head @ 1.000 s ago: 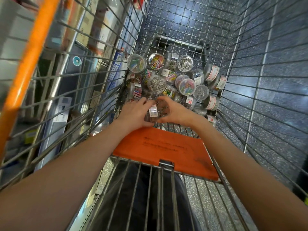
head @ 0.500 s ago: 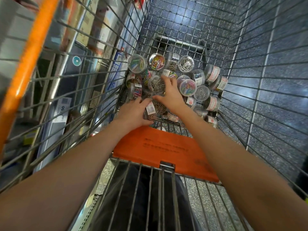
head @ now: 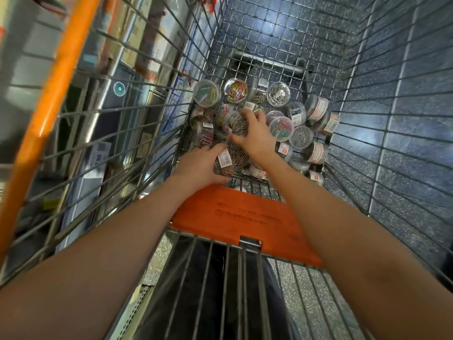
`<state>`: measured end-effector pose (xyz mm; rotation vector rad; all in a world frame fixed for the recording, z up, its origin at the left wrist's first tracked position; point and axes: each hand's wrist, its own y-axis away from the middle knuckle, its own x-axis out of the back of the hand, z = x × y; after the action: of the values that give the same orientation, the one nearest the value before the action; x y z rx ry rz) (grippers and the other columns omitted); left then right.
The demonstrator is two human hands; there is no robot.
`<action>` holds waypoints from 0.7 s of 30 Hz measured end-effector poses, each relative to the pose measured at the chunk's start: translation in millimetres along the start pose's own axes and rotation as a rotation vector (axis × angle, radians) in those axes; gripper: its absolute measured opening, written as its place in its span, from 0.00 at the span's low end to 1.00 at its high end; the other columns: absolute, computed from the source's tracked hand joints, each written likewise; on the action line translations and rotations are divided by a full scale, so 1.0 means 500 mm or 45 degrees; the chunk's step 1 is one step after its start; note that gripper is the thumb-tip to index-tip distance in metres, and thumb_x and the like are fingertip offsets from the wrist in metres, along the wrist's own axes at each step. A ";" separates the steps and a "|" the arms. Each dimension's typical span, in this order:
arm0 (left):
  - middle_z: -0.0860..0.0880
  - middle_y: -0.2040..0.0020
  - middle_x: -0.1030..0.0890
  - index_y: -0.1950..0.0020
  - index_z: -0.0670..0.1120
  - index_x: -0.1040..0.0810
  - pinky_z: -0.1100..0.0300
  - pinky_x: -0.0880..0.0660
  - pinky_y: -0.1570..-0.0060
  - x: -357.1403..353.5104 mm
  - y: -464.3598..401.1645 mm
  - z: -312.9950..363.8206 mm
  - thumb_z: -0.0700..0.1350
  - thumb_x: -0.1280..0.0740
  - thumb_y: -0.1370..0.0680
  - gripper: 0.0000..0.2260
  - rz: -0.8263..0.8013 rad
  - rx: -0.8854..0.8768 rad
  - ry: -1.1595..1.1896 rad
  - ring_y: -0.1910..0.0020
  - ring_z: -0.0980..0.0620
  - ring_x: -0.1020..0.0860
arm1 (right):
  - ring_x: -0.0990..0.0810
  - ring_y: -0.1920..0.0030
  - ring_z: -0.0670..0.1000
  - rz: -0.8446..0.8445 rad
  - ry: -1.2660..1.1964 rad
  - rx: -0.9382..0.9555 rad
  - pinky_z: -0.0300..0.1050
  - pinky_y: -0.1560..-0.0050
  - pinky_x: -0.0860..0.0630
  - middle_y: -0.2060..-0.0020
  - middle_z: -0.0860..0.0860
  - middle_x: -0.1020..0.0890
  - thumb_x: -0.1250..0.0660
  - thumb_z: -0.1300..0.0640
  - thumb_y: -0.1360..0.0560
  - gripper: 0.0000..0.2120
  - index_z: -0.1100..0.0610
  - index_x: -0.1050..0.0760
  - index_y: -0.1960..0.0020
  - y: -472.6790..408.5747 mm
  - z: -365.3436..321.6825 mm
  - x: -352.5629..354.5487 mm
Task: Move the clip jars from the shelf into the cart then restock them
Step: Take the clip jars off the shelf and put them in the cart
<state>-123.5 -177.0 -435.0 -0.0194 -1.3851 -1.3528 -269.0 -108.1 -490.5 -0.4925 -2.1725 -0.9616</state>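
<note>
I am leaning over the wire cart [head: 348, 133], both bare arms reaching down into its basket, where the clip jars [head: 289, 123] lie heaped on the mesh floor at the far end. My left hand [head: 199, 165] has its grip curled round a clear jar of copper-coloured clips [head: 224, 166], thumb across the top near its white label, fingers wrapped underneath; that jar lies on its side at the near edge of the heap, just above the orange flap [head: 245, 217] of the child seat. My right hand [head: 255, 137] is further in, its grip closed over a jar of silver clips [head: 234, 122], fingers spread over the far side and thumb hooked on the near side; from this angle I think the jar rests among its neighbours, though I cannot tell whether it is lifted clear of them. Along the back row stand a jar with green and blue clips [head: 206, 93], a jar of mixed bright clips [head: 235, 90] and a jar of plain silver clips [head: 278, 93], lids facing up. To the right of my right hand a pastel-clip jar [head: 281, 128] sits upright, and several jars with red-and-white labels [head: 317, 109] lie tipped over by the right wall. The cart's orange handle rail [head: 54, 94] runs up the left, with the store shelf [head: 117, 77] blurred behind the wires.
</note>
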 end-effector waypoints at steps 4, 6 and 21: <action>0.47 0.32 0.29 0.25 0.54 0.44 0.50 0.30 0.41 0.002 0.008 0.005 0.60 0.28 0.30 0.39 0.002 0.006 -0.044 0.34 0.44 0.30 | 0.27 0.41 0.56 -0.003 -0.015 -0.023 0.55 0.47 0.22 0.37 0.54 0.33 0.28 0.44 0.31 0.33 0.50 0.36 0.30 0.014 -0.001 0.012; 0.47 0.32 0.29 0.25 0.55 0.43 0.49 0.30 0.41 0.004 0.013 0.007 0.60 0.28 0.31 0.39 -0.002 0.012 -0.029 0.35 0.44 0.30 | 0.25 0.45 0.54 -0.021 -0.009 -0.030 0.51 0.49 0.21 0.38 0.54 0.33 0.27 0.44 0.31 0.33 0.51 0.35 0.31 0.026 0.000 0.022; 0.45 0.38 0.25 0.24 0.54 0.45 0.55 0.28 0.50 0.128 0.132 0.033 0.62 0.30 0.29 0.39 0.024 0.147 -0.056 0.42 0.45 0.24 | 0.29 0.39 0.54 -0.216 -0.015 0.148 0.47 0.34 0.34 0.35 0.56 0.36 0.26 0.53 0.30 0.33 0.55 0.37 0.30 0.136 -0.044 0.173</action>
<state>-113.4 -184.6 -342.6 0.0148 -1.4945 -1.2615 -279.0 -75.3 -383.6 -0.2625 -2.2941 -0.9162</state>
